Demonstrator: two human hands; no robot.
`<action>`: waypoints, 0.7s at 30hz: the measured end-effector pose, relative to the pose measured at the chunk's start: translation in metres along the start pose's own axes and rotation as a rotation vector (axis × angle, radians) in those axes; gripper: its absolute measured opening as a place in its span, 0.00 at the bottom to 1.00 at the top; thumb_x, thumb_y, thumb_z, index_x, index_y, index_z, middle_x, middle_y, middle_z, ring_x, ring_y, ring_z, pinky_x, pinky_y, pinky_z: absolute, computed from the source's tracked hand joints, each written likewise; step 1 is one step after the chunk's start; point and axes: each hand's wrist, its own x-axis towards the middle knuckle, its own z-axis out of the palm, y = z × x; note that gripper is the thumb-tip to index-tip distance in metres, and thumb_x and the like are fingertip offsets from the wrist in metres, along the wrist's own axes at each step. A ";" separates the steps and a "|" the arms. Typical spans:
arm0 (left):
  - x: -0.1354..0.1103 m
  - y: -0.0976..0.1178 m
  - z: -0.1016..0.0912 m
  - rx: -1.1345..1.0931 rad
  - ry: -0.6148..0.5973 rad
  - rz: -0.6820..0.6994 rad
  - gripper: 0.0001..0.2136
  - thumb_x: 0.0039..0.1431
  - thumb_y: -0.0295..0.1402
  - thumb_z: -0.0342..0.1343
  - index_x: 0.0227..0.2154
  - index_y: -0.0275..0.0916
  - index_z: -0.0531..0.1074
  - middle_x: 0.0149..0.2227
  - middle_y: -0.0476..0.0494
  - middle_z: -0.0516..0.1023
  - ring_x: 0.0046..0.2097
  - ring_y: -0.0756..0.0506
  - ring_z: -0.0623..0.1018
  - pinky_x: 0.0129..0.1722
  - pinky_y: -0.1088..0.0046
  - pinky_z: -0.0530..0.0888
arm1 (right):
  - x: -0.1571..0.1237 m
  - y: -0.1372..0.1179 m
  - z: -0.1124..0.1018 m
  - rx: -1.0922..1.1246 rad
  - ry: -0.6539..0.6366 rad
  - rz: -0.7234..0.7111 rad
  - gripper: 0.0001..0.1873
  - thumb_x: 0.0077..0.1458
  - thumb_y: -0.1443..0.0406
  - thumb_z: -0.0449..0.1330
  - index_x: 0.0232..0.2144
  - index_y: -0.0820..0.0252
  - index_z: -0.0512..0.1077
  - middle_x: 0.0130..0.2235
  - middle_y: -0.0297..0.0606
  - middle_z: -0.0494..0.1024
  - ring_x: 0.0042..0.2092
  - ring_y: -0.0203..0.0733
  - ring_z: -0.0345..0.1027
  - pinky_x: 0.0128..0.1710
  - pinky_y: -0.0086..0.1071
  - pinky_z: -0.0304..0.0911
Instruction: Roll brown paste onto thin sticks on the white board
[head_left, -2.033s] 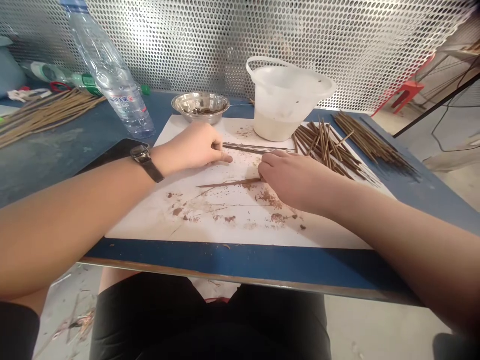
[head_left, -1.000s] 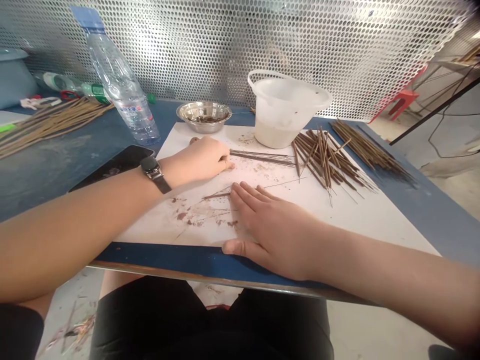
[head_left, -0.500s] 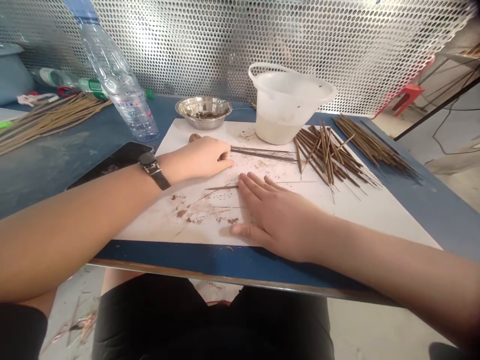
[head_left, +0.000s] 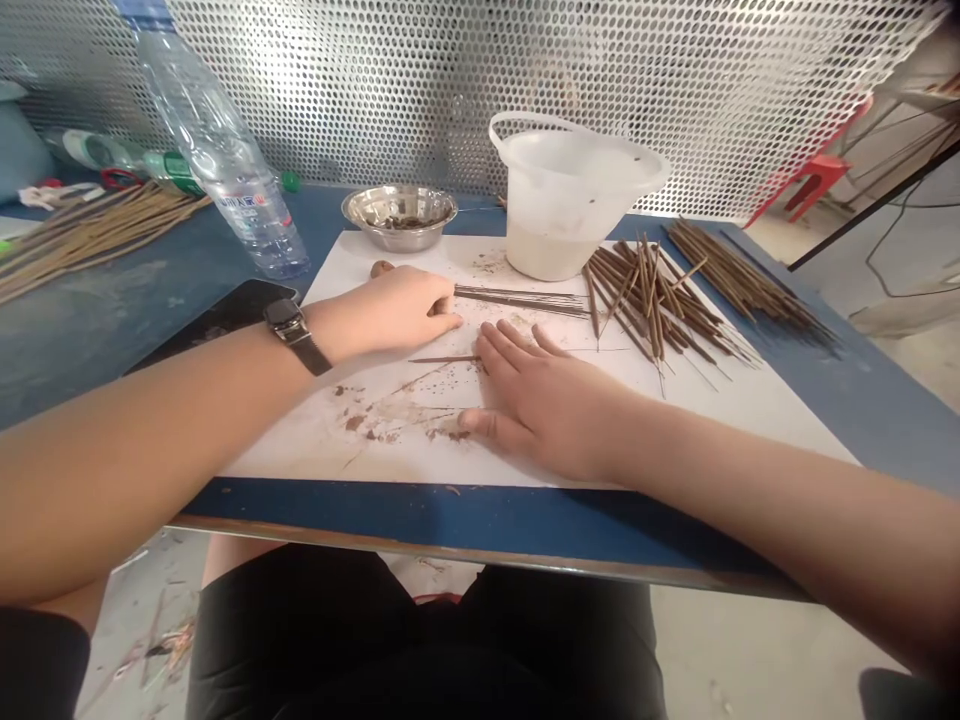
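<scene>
My left hand [head_left: 397, 310] rests curled on a white board [head_left: 315, 440], with the ends of a thin bunch of dark sticks [head_left: 521, 300] running into its fingers. A small lump of brown paste [head_left: 382, 268] lies just beyond that hand. My right hand [head_left: 541, 398] lies flat on the board with its fingers spread, holding nothing. A single thin stick [head_left: 442, 358] lies just left of its fingertips. Brown smears mark the board nearer me.
A steel bowl [head_left: 399, 217] holding brown paste and a white plastic bucket [head_left: 574, 195] stand at the board's far edge. Coated sticks lie piled [head_left: 652, 305] at the right. More bundles lie on the blue table [head_left: 97, 310], with a water bottle [head_left: 217, 150] before a perforated metal screen [head_left: 390, 90].
My right hand has gone from curled over the single stick to flat and spread, nearer the board's front edge and then sliding farther in. My left hand has barely moved.
</scene>
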 end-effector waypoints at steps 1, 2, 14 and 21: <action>0.000 0.000 0.000 0.002 0.001 0.001 0.16 0.68 0.37 0.60 0.25 0.43 0.65 0.22 0.50 0.71 0.27 0.44 0.68 0.38 0.64 0.62 | -0.001 -0.001 -0.001 -0.001 -0.008 0.005 0.62 0.72 0.32 0.36 0.79 0.85 0.51 0.81 0.68 0.46 0.83 0.74 0.36 0.80 0.68 0.42; 0.000 -0.001 0.000 0.004 0.000 0.003 0.16 0.68 0.37 0.60 0.26 0.43 0.65 0.22 0.50 0.72 0.27 0.44 0.69 0.38 0.64 0.62 | -0.003 -0.002 -0.001 0.000 -0.019 0.009 0.62 0.72 0.32 0.36 0.80 0.84 0.51 0.81 0.67 0.46 0.83 0.73 0.37 0.80 0.67 0.43; 0.002 -0.004 0.003 0.003 0.010 0.001 0.15 0.68 0.39 0.61 0.26 0.44 0.66 0.23 0.49 0.74 0.28 0.43 0.71 0.38 0.63 0.61 | 0.003 0.022 -0.013 -0.076 0.160 0.027 0.44 0.77 0.43 0.41 0.70 0.73 0.72 0.69 0.65 0.76 0.71 0.71 0.69 0.67 0.61 0.66; 0.002 -0.008 0.004 -0.022 -0.005 0.019 0.16 0.69 0.40 0.61 0.27 0.44 0.66 0.23 0.49 0.73 0.26 0.44 0.70 0.39 0.63 0.63 | 0.002 0.048 -0.040 -0.312 -0.082 0.247 0.14 0.67 0.67 0.57 0.46 0.63 0.83 0.47 0.52 0.84 0.45 0.56 0.80 0.40 0.43 0.70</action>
